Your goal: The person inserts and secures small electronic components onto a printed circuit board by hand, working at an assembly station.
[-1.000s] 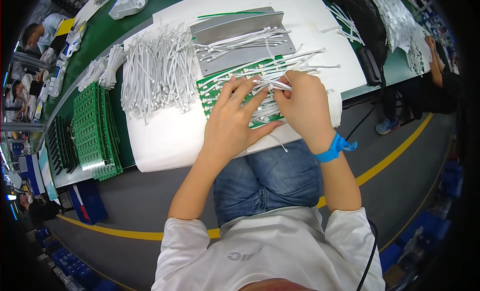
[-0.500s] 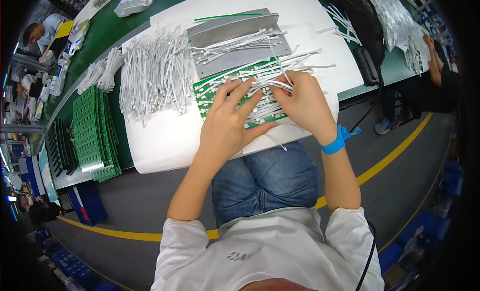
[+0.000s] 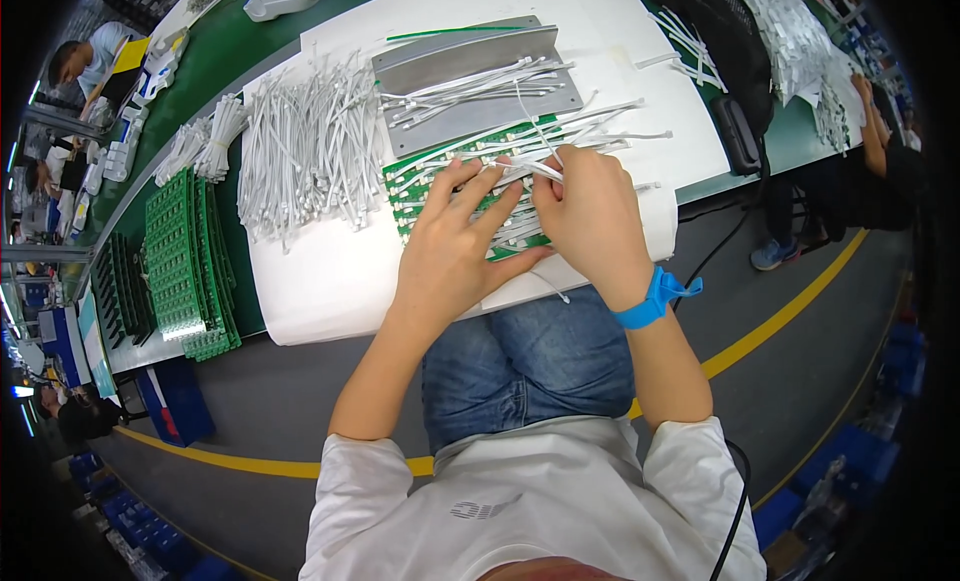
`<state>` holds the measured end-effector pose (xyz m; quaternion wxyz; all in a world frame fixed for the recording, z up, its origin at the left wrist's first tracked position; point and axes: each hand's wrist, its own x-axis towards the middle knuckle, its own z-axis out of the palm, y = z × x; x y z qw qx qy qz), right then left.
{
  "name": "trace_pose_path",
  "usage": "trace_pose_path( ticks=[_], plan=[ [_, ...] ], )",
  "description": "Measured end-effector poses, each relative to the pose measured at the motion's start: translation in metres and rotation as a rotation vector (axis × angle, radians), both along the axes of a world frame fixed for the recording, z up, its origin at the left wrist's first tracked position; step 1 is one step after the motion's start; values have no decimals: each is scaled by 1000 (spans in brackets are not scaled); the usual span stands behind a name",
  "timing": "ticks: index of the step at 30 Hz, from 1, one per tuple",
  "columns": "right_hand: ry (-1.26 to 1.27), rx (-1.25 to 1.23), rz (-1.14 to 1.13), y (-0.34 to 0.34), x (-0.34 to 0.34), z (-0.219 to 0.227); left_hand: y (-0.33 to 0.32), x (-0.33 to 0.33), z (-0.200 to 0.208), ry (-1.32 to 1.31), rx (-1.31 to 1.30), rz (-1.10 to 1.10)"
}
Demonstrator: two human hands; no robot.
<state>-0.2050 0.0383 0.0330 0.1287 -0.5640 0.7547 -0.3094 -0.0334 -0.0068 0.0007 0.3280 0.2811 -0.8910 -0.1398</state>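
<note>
A green circuit board panel (image 3: pixel 398 193) lies on the white sheet in front of me, mostly covered by rows of thin white cables (image 3: pixel 615 121) with small connectors. My left hand (image 3: pixel 452 243) rests on the panel with its fingers spread, the fingertips on cables near the middle. Beside it, my right hand (image 3: pixel 598 219) pinches white cable between thumb and fingers, close to the left fingertips. How many strands it holds is hidden. Just beyond the panel stands a grey metal bracket (image 3: pixel 460 69) with more white cables (image 3: pixel 485 91) laid across it.
A large heap of white cables (image 3: pixel 308 146) lies left of the bracket, with bundled cables (image 3: pixel 218 146) further left. Green boards (image 3: pixel 185 266) stand stacked at the left table edge. To the right are a black device (image 3: pixel 735 133) and a mesh bag (image 3: pixel 700 16). Other people work nearby.
My right hand has shifted left, closer to the left hand, with the cable in its pinch. A raised strand above it has swung left. My left hand stays nearly in place.
</note>
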Motion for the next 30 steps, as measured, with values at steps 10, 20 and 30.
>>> trace_pose_path(
  ticks=[10,20,30],
  plan=[
    [-167,-35,48,-1,-16,-7,0,-1,0,-19,-15,-13],
    [-169,-10,59,-3,-8,0,0,1,-2,-37,-14,-12],
    [38,-128,107,16,-45,4,2,-1,4,10,12,10]
  ],
)
